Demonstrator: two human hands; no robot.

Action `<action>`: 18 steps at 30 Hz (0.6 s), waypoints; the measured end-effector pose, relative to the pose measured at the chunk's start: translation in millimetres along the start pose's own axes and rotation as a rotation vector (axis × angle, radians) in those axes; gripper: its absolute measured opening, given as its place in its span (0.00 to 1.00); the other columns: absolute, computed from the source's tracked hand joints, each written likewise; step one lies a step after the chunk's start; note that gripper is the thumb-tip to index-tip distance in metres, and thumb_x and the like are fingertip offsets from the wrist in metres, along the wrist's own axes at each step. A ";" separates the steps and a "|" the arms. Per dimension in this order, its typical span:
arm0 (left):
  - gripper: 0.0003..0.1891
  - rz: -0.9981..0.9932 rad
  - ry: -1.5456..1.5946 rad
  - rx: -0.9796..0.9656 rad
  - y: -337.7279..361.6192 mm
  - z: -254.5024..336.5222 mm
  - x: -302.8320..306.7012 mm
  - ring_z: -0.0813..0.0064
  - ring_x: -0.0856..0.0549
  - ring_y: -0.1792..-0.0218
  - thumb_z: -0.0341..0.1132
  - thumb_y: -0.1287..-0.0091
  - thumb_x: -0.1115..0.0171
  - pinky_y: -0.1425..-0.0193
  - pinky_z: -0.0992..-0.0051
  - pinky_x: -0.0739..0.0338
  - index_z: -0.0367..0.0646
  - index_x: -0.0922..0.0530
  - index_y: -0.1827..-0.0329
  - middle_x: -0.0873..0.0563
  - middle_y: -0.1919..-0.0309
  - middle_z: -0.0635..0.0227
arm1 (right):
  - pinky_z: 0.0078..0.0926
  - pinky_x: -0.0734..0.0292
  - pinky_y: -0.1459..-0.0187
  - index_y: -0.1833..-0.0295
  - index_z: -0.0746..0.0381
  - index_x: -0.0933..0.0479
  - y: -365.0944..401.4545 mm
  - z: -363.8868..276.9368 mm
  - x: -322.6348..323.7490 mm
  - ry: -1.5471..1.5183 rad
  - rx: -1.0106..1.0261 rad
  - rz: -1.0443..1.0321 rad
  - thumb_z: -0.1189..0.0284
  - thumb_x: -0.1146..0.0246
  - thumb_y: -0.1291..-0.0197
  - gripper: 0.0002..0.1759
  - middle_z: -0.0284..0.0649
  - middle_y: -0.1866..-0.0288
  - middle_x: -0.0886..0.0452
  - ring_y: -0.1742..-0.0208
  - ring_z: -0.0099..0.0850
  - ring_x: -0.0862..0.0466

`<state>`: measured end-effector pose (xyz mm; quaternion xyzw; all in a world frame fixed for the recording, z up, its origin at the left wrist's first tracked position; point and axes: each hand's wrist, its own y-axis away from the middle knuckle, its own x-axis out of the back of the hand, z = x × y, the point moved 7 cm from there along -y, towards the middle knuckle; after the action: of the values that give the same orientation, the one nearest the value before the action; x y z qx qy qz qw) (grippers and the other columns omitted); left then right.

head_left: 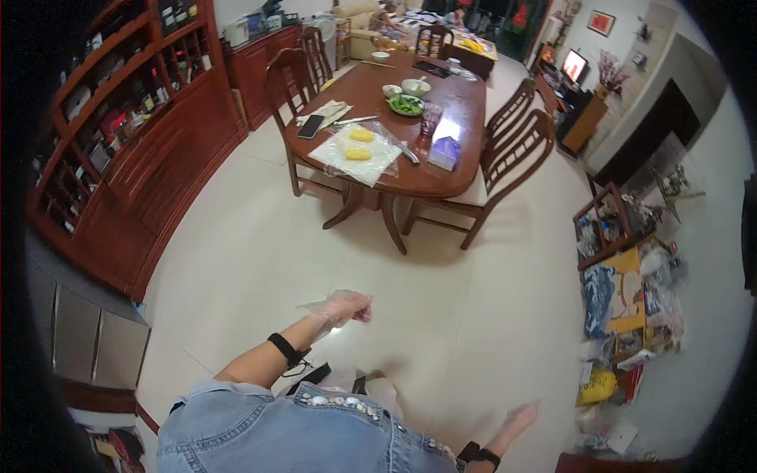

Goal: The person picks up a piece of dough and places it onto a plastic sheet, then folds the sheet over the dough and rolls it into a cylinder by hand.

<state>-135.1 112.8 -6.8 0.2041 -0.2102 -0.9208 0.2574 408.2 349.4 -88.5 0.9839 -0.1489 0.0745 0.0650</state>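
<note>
On the desk (453, 110), upper centre, a plate (408, 111) holds green leaves (406, 103) and a plastic sheet (378, 162) bears yellow pieces (358, 154); below, the plastic-covered left hand (345, 308) has curled fingers, contents unclear; the right hand (516, 419), lower right, has outstretched fingers

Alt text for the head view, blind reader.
A person in blue denim, clear plastic glove on the left hand, right hand apart, faces a glossy brown wooden table with two yellow food pieces on white sheeting, a black phone and a white plate of green leaves.
</note>
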 end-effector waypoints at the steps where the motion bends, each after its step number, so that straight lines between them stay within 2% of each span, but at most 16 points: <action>1: 0.12 0.018 0.010 -0.001 -2.3 4.1 17.3 0.71 0.17 0.71 0.37 0.29 0.42 0.57 0.71 0.18 0.36 0.22 0.67 0.17 0.72 0.63 | 0.25 0.28 0.77 0.39 0.65 0.29 -14.1 -0.2 -32.3 0.005 0.121 -0.138 0.69 0.50 0.33 0.20 0.33 0.76 0.32 0.78 0.26 0.28; 2: 0.12 0.070 0.039 -0.028 -3.9 8.1 38.2 0.71 0.16 0.68 0.39 0.30 0.40 0.55 0.69 0.19 0.36 0.22 0.63 0.16 0.69 0.63 | 0.23 0.35 0.78 0.52 0.62 0.29 -14.7 -19.0 -77.7 0.110 -0.048 -0.202 0.68 0.50 0.32 0.10 0.30 0.79 0.35 0.80 0.23 0.33; 3: 0.13 0.118 0.072 -0.054 -5.2 11.7 56.8 0.70 0.15 0.64 0.40 0.31 0.39 0.53 0.67 0.19 0.36 0.21 0.60 0.16 0.66 0.63 | 0.21 0.41 0.78 0.65 0.59 0.29 -4.4 -55.3 -132.8 0.222 -0.214 -0.259 0.68 0.50 0.31 0.10 0.28 0.82 0.38 0.82 0.21 0.39; 4: 0.13 0.132 0.084 -0.049 1.7 20.1 69.3 0.70 0.15 0.64 0.40 0.31 0.39 0.53 0.67 0.19 0.36 0.21 0.60 0.16 0.66 0.63 | 0.22 0.39 0.78 0.62 0.62 0.27 -3.6 -64.0 -169.9 0.238 -0.143 -0.366 0.70 0.51 0.33 0.09 0.29 0.82 0.36 0.81 0.22 0.36; 6: 0.15 0.352 0.092 -0.065 21.1 42.6 105.5 0.72 0.16 0.60 0.41 0.33 0.37 0.50 0.69 0.20 0.37 0.22 0.54 0.17 0.62 0.65 | 0.23 0.36 0.76 0.55 0.67 0.23 -9.2 -68.1 -248.1 0.280 -0.017 -0.565 0.74 0.50 0.36 0.12 0.32 0.82 0.31 0.80 0.23 0.32; 7: 0.15 0.359 0.102 -0.064 17.9 41.3 127.9 0.72 0.16 0.60 0.41 0.33 0.37 0.50 0.69 0.20 0.37 0.22 0.54 0.17 0.62 0.65 | 0.23 0.34 0.75 0.53 0.69 0.21 -6.4 -80.8 -288.4 0.309 0.039 -0.658 0.75 0.49 0.38 0.14 0.33 0.81 0.27 0.79 0.24 0.29; 9: 0.17 0.545 0.129 -0.154 14.8 30.8 190.1 0.73 0.17 0.55 0.41 0.34 0.36 0.46 0.70 0.22 0.38 0.22 0.50 0.17 0.61 0.66 | 0.21 0.32 0.72 0.57 0.69 0.20 9.7 -97.3 -366.2 0.242 -0.008 -0.737 0.74 0.45 0.39 0.12 0.36 0.77 0.22 0.77 0.24 0.26; 11: 0.17 0.585 0.075 -0.116 -3.1 22.7 242.1 0.73 0.17 0.53 0.40 0.33 0.37 0.45 0.71 0.23 0.38 0.23 0.48 0.17 0.59 0.65 | 0.21 0.29 0.68 0.56 0.68 0.19 17.8 -96.5 -441.6 0.537 0.234 -0.861 0.73 0.44 0.39 0.12 0.38 0.75 0.19 0.74 0.26 0.23; 13: 0.18 0.611 -0.003 -0.065 -32.3 28.8 284.9 0.73 0.18 0.51 0.40 0.33 0.38 0.43 0.72 0.24 0.38 0.24 0.46 0.17 0.56 0.64 | 0.25 0.26 0.63 0.56 0.67 0.19 77.1 -149.1 -502.9 0.634 0.321 -0.917 0.72 0.42 0.40 0.11 0.40 0.70 0.16 0.69 0.28 0.21; 15: 0.20 0.657 -0.555 -0.224 -67.4 76.7 316.7 0.62 0.18 0.49 0.35 0.33 0.41 0.44 0.67 0.24 0.35 0.26 0.40 0.19 0.46 0.55 | 0.30 0.24 0.55 0.55 0.67 0.20 108.7 -153.6 -563.6 0.509 0.406 -0.925 0.73 0.41 0.38 0.10 0.43 0.61 0.15 0.62 0.32 0.19; 16: 0.20 0.637 -0.554 -0.212 -85.8 95.7 324.9 0.62 0.18 0.49 0.35 0.33 0.41 0.44 0.67 0.24 0.35 0.26 0.40 0.19 0.46 0.55 | 0.31 0.25 0.52 0.54 0.67 0.20 124.8 -159.8 -595.4 0.452 0.459 -0.920 0.74 0.42 0.38 0.11 0.44 0.58 0.16 0.58 0.33 0.18; 17: 0.20 0.704 -0.829 -0.362 -100.4 132.6 323.7 0.57 0.20 0.46 0.33 0.32 0.44 0.41 0.65 0.26 0.35 0.27 0.39 0.21 0.43 0.53 | 0.31 0.26 0.48 0.52 0.67 0.21 136.0 -164.4 -624.6 0.403 0.508 -0.917 0.75 0.42 0.37 0.11 0.46 0.54 0.16 0.54 0.34 0.18; 18: 0.20 0.756 -1.106 -0.522 -116.9 165.2 321.2 0.52 0.22 0.43 0.31 0.32 0.47 0.38 0.63 0.28 0.35 0.29 0.38 0.23 0.39 0.51 | 0.31 0.27 0.46 0.50 0.68 0.21 143.3 -169.3 -653.6 0.407 0.671 -0.935 0.75 0.44 0.36 0.12 0.47 0.53 0.16 0.51 0.35 0.18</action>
<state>-512.4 70.7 -13.4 -0.4474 -0.1391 -0.7575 0.4547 -274.1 424.2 -15.8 0.8779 0.3460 0.2673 -0.1954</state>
